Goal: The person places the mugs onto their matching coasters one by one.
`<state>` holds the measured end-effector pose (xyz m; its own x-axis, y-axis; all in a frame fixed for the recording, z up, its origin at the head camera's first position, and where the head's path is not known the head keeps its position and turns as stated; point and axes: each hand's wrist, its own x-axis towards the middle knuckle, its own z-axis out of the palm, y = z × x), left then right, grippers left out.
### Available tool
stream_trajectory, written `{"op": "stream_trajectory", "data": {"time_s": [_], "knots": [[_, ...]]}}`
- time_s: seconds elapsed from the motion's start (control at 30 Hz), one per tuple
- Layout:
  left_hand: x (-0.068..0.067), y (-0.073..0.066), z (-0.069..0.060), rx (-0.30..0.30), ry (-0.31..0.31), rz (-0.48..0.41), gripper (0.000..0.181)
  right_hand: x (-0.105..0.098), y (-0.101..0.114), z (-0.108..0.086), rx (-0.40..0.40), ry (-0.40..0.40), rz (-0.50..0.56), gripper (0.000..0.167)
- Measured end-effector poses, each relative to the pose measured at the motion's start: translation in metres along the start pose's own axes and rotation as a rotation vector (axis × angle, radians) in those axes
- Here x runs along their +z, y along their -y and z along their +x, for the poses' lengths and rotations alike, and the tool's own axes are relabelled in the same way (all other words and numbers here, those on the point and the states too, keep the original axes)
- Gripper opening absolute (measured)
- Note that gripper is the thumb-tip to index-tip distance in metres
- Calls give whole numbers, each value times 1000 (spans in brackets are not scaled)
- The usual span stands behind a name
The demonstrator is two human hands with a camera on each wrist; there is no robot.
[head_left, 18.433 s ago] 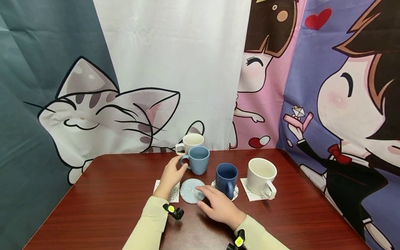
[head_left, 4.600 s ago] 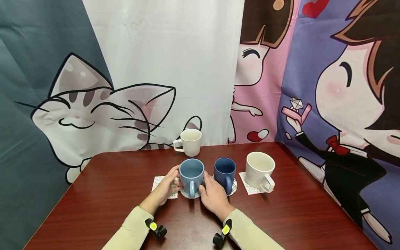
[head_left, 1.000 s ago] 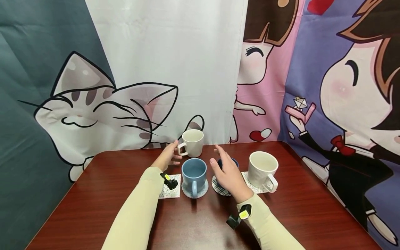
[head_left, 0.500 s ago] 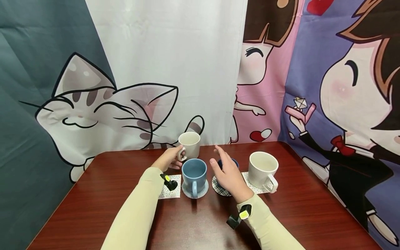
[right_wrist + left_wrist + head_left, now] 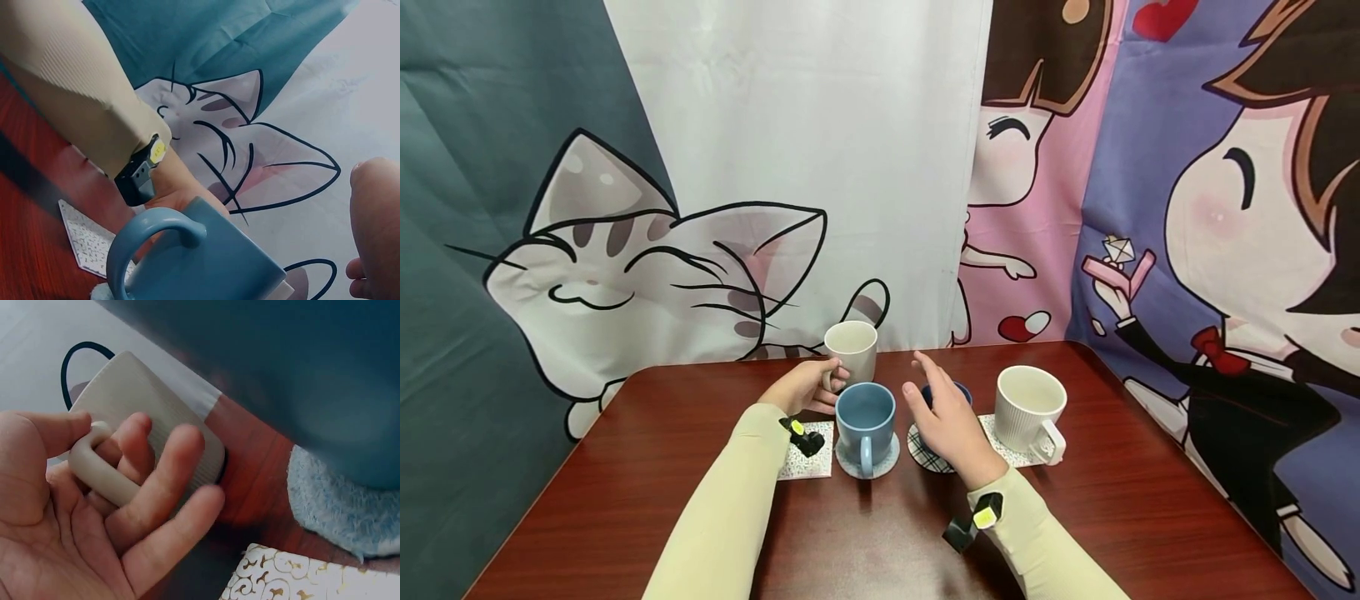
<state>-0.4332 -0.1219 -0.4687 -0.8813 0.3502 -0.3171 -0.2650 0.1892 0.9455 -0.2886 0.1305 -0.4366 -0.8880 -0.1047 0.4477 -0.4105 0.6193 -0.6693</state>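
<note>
At the back of the table, my left hand (image 5: 801, 387) pinches the handle (image 5: 106, 478) of a cream ribbed mug (image 5: 856, 357) between thumb and forefinger; its other fingers spread out loosely in the left wrist view. Whether the mug's base touches the table cannot be told. Just in front stands a light blue mug (image 5: 865, 417) on a round pale blue coaster (image 5: 889, 460), handle towards me. My right hand (image 5: 951, 421), fingers extended, hovers over a dark blue mug (image 5: 965, 393) and hides most of it. That mug stands on a round plaid coaster (image 5: 925, 452).
A square speckled coaster (image 5: 814, 458) lies left of the light blue mug, partly under my left wrist. To the right, a larger white ribbed mug (image 5: 1030, 408) stands on another square coaster (image 5: 1011, 455). A printed curtain (image 5: 895, 167) hangs behind the table's far edge.
Earlier both hands held the light blue mug, brought from the back onto its round coaster. Since then my left hand has taken the cream mug's handle, and that mug has shifted slightly left and nearer.
</note>
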Motion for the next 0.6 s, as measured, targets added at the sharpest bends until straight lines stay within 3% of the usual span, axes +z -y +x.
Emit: {"op": "stream_trajectory", "data": {"time_s": [0.43, 0.6], "knots": [[2, 8, -5, 47, 77, -332, 26, 0, 1, 0, 24, 22, 3, 60], [4, 12, -9, 52, 71, -398, 22, 2, 0, 0, 28, 34, 2, 59]]}}
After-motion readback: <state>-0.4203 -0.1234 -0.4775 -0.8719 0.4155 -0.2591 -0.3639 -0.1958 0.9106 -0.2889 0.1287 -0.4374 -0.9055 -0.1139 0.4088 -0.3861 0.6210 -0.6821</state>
